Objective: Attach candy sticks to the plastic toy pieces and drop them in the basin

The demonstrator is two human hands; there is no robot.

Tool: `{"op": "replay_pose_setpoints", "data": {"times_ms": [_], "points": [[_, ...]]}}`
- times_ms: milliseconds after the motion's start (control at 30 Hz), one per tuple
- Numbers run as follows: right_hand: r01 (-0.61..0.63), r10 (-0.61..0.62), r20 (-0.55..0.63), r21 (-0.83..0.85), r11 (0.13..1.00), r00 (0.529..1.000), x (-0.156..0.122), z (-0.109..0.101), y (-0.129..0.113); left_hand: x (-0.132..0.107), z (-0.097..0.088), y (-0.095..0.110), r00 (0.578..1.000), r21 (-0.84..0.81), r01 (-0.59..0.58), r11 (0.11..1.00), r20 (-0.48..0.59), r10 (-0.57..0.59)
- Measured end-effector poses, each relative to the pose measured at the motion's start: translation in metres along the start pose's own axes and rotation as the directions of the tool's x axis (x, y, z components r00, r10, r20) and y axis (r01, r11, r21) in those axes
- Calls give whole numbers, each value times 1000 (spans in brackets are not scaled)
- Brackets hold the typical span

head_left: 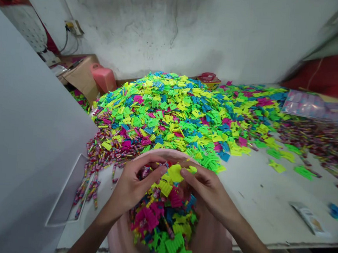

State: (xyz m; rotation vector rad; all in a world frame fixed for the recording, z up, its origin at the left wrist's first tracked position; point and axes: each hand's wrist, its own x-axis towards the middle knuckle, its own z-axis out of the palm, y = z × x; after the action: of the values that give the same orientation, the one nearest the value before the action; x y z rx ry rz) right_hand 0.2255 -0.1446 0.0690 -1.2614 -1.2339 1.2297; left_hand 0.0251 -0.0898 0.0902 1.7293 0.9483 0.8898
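Observation:
Both hands are over a pink tub [215, 239] that holds a mix of small flat plastic pieces and small wrapped tubes. My left hand [137, 182] is closed, thumb and fingers pinched together, with a small purple-striped tube [146, 172] inside its curl. Across from it, my right hand [208, 188] is closed, its thumb and fingertips on a bright yellow plastic piece [193, 169]. Another yellow piece [174, 173] shows between the two hands. Below lie pink pieces [150, 215] and green comb-like pieces [174, 246]. Some fingertips are hidden behind the thumbs.
Beyond the tub, a large heap of coloured plastic pieces [170, 107] covers the white table [257, 199]. Striped tubes [109, 145] lie at left, more tubes [320, 142] at right. A pale panel [25, 130] stands at left. A small packet [309, 218] lies near the front edge.

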Motion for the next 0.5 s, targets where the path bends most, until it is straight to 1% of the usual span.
{"op": "replay_pose_setpoints", "data": {"times_ms": [67, 133, 233, 300, 333, 367, 433, 500], "points": [[-12, 12, 17, -15, 1000, 1000, 1, -3, -2, 0, 0, 1, 999, 36, -51, 998, 7, 51], [31, -30, 8, -31, 999, 1000, 1, -8, -4, -1, 0, 2, 994, 57, -107, 993, 31, 105], [115, -115, 10, -57, 992, 993, 3, -13, -6, -3, 1, 3, 976, 101, -186, 977, 133, 172], [118, -118, 5, -27, 993, 993, 3, -13, -6, -5, 3, 3, 967, 140, -206, 969, 182, 179], [103, -103, -4, 4, 995, 995, 2, -13, -6, -6, 3, 2, 968, 148, -203, 968, 178, 176], [82, -81, -16, 37, 996, 997, 2, -11, -5, -6, 4, 1, 974, 146, -191, 971, 149, 169], [39, -37, -32, 79, 996, 999, 0, -9, -5, -6, 4, 0, 987, 120, -157, 980, 54, 152], [16, -12, -53, 74, 997, 999, -1, -7, -6, -5, 4, -2, 992, 90, -121, 989, -22, 124]]}}
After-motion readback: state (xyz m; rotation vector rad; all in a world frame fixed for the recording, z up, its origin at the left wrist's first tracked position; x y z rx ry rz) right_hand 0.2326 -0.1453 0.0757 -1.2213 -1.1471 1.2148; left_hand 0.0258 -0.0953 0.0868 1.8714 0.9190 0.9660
